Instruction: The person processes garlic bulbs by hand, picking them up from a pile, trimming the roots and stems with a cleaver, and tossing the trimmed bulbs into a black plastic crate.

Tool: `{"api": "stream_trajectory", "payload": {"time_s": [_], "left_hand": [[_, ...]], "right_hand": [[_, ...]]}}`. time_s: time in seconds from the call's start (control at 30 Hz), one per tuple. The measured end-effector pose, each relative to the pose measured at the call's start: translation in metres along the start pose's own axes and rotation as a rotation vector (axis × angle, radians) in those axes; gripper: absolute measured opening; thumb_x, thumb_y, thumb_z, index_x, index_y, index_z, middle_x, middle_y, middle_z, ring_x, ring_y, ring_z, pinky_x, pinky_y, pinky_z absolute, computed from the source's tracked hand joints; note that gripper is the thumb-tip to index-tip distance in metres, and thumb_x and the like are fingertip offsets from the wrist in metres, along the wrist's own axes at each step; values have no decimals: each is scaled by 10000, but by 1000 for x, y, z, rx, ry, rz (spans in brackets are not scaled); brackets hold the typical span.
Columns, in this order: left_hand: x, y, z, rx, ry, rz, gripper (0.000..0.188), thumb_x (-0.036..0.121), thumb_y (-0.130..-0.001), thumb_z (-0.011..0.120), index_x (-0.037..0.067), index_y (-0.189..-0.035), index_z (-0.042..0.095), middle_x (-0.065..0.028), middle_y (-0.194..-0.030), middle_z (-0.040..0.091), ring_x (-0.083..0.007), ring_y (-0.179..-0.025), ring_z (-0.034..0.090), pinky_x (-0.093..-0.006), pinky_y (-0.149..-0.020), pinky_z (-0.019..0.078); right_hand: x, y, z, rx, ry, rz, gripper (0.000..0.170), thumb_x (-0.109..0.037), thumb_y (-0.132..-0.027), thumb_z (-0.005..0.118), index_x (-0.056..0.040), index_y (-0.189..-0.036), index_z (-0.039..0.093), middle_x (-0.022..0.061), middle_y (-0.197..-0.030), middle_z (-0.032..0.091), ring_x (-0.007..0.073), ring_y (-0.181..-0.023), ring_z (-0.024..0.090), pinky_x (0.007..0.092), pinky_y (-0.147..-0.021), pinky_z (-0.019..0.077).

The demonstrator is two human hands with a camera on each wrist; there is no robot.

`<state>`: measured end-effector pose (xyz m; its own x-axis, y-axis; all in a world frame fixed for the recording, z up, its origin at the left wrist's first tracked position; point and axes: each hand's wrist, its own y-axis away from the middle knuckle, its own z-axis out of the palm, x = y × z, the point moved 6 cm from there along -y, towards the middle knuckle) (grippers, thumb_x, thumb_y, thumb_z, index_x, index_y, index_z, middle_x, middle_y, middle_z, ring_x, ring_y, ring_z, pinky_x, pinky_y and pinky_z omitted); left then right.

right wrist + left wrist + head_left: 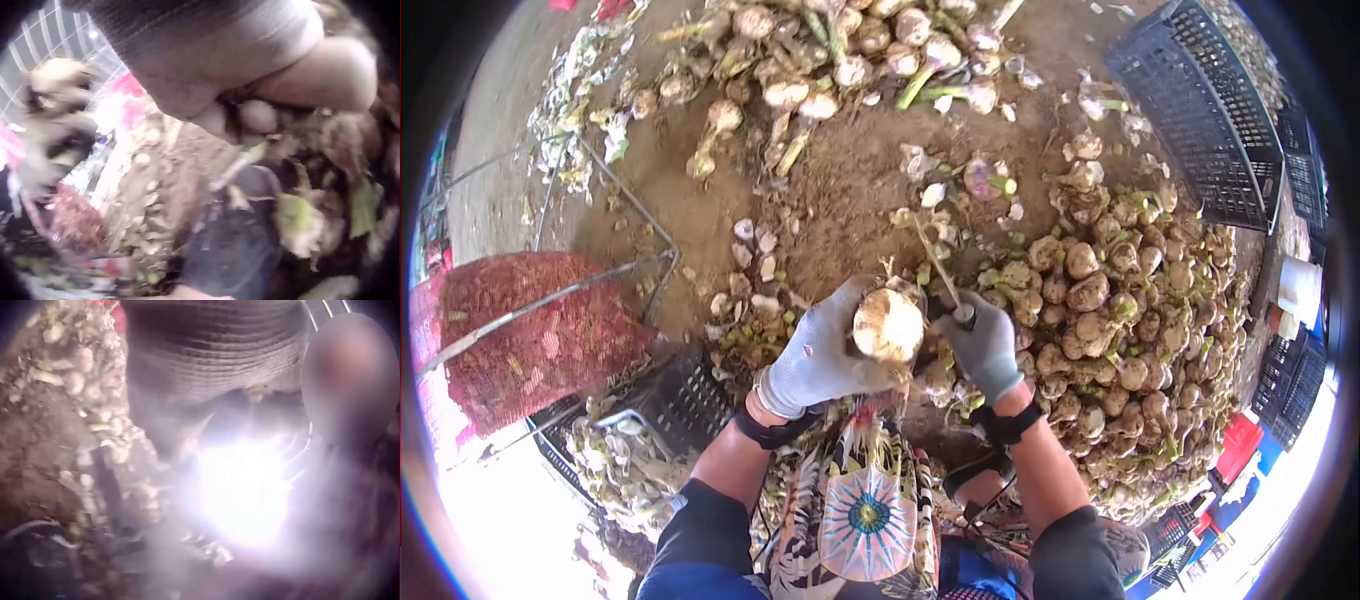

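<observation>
From the head camera I see a garlic bulb (pixel 888 325) at the middle of the scene, held up above the soil (pixel 850 215), its pale side facing me. The person's left hand (pixel 825 345), in a light grey glove, has its fingers clamped round the bulb from the left. Just to the right, the right hand (pixel 983 350), gloved alike, has its fingers clamped on the handle of a thin tool (pixel 938 262), which points far and slightly left, apart from the bulb. Beyond that I see a loose bulb (pixel 980 180) with a green stem on the soil. A big garlic pile (pixel 1120 340) covers the right side, and another garlic heap (pixel 850 60) spreads across the far side. A black crate (pixel 1190 110) stands far right. On the left, metal rods (pixel 672 252) cross over a red net sack (pixel 540 330), with a dark crate (pixel 685 405) nearer. Patterned cloth (pixel 868 545) lies nearest me. Glare washes out much of my left wrist view.
</observation>
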<state>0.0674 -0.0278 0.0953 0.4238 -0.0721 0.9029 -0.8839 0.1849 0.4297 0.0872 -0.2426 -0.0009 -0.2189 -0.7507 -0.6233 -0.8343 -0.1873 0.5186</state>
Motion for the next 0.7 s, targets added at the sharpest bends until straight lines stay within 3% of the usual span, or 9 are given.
{"api": "stream_trajectory", "payload": {"time_s": [0.17,0.2,0.33,0.37,0.43,0.5,0.57,0.63,0.7], "left_hand": [[-9,-19,3,-27,-738,333,319,52,-721,699,68,-1040,690,-118,-1122,675,-278,-948,680,-401,-854,535],[-5,-21,6,-32,-810,356,207,51,-697,648,92,-887,717,-100,-1091,674,-341,-905,655,-438,-855,513],[1,-19,11,-240,-1129,420,89,137,-737,643,135,-769,726,-35,-1012,663,-312,-915,649,-458,-864,492],[13,-15,11,-195,-1085,498,89,183,-747,652,151,-781,727,-33,-1007,656,-292,-920,648,-457,-887,497],[40,-21,26,-49,-771,538,247,105,-731,713,189,-963,722,-27,-1130,663,-301,-934,670,-411,-764,568],[75,-25,66,-134,-575,759,381,138,-753,739,144,-1125,654,-165,-1231,623,-290,-968,690,-346,-771,606],[82,-42,74,-213,-502,626,454,149,-772,732,117,-1202,591,-167,-1182,637,-301,-953,683,-384,-815,590],[82,-61,4,263,-651,685,493,76,-796,684,104,-1275,569,-115,-1112,618,-297,-868,682,-425,-755,572],[56,-94,-93,610,-604,401,562,63,-826,652,12,-1359,479,-205,-1216,598,-290,-929,676,-392,-786,565]], "right_hand": [[-48,-8,-17,-133,-102,-78,280,-245,-819,719,-119,-1068,701,162,-806,695,375,-786,678,412,-690,539],[-70,-8,-25,-85,-71,-185,312,-185,-807,735,-23,-1071,695,187,-799,691,302,-721,693,353,-696,540],[-65,-15,-10,-239,10,-138,317,-237,-814,736,-22,-1043,693,234,-752,641,383,-707,659,383,-652,525],[-32,-19,0,-211,234,-114,327,-262,-827,730,-51,-1076,701,173,-761,687,333,-679,669,381,-648,534],[-2,10,19,-287,-335,22,306,-246,-890,627,-72,-1133,694,70,-846,751,291,-763,702,394,-706,554],[-5,17,29,-298,-378,68,291,-220,-875,659,-67,-1118,702,68,-849,747,249,-746,687,366,-690,545],[-3,18,29,-285,-448,185,269,-168,-844,722,-59,-1090,717,63,-856,741,164,-713,655,309,-658,527],[0,24,28,-264,-523,313,261,-116,-814,785,-50,-1061,733,59,-863,734,79,-679,624,253,-626,509],[-9,17,-10,-53,-612,272,196,-18,-827,737,6,-1021,726,26,-843,718,76,-706,607,235,-636,495]]}}
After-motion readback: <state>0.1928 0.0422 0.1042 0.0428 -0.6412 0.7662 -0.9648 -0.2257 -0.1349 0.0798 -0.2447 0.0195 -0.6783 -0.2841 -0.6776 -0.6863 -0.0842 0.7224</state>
